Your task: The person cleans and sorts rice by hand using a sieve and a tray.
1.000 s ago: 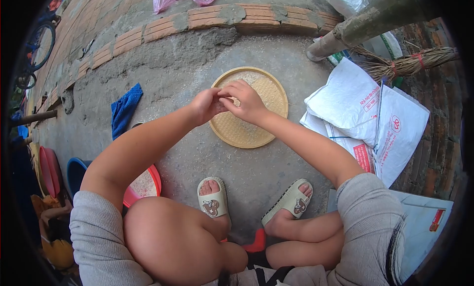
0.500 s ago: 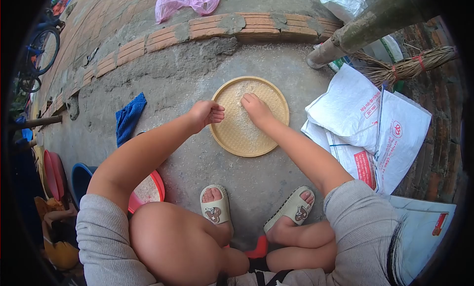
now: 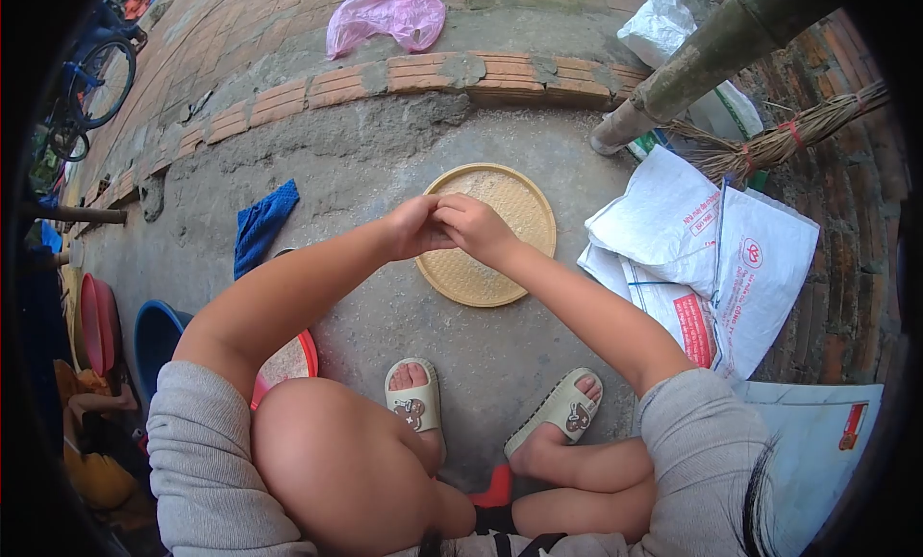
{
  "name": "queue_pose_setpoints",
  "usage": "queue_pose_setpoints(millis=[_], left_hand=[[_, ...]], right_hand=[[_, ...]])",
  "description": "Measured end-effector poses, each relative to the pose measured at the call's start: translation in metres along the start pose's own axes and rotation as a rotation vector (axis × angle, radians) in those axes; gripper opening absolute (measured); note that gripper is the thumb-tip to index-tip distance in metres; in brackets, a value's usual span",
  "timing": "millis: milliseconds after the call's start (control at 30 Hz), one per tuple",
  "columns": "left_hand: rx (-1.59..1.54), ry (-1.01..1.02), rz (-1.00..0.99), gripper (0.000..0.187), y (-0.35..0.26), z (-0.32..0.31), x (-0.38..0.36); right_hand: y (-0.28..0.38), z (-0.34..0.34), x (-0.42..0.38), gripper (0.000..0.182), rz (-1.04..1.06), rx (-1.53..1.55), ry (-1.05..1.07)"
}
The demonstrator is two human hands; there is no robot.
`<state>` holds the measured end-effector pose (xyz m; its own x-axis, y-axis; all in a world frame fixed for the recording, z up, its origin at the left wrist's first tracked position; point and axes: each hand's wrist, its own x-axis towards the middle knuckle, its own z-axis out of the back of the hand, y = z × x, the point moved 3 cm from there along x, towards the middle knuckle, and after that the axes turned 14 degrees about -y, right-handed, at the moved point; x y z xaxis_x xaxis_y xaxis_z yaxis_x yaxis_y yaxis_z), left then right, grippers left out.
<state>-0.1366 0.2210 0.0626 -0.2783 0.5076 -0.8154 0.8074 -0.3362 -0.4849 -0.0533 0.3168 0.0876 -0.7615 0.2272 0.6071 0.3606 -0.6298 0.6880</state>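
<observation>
A round yellow tray (image 3: 490, 290) with pale grains spread over it lies on the concrete floor. Above its left part my two hands meet. My left hand (image 3: 419, 228) is cupped with its fingers curled, and whatever lies in the palm is hidden. My right hand (image 3: 475, 227) touches it from the right, fingertips bent into the left palm. What the right fingers hold, if anything, is too small to make out.
White printed sacks (image 3: 673, 221) lie right of the tray, below a bamboo pole (image 3: 692, 72). At left are a blue cloth (image 3: 261, 225), a red basin (image 3: 310, 350) of grains and a blue basin (image 3: 159, 341). A pink bag (image 3: 389, 17) lies beyond the brick edge (image 3: 413, 74).
My right hand has lifted from the grains and moved left to meet my left hand, which has shifted slightly right. The view has tilted a little.
</observation>
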Motion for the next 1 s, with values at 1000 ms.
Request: queue_pose_setpoints(millis=[1000], left_hand=[[2.306,-0.261,0.124,0.03,-0.008,0.17,-0.039]], right_hand=[[-0.106,0.06,-0.076,0.025,-0.315,-0.676,0.152]])
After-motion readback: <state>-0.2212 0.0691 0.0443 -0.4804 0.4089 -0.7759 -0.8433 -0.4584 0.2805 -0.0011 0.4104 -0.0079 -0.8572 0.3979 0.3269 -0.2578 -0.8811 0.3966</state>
